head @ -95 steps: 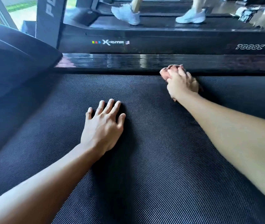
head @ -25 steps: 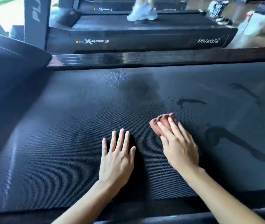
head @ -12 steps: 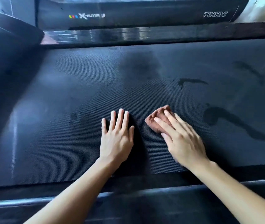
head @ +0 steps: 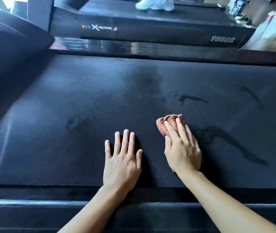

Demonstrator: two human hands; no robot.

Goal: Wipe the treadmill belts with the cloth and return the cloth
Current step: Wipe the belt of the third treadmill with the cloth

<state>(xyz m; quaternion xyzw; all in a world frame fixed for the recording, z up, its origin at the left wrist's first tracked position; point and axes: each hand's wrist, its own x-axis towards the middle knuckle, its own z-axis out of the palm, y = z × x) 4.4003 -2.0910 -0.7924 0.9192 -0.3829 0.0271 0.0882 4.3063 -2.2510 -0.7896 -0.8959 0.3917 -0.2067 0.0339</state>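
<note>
Head view: the left hand [head: 122, 165] lies flat on the belt [head: 66, 132] near its front edge, fingers spread, gripping nothing. Just beside it, the right hand [head: 182, 148] presses the bunched cloth [head: 167, 120] down with outstretched fingers.

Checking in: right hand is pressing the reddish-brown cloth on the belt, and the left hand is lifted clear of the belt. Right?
Not quite. The head view shows the left hand lying flat on the belt, not lifted. The right hand does press the reddish-brown cloth on it.
</note>
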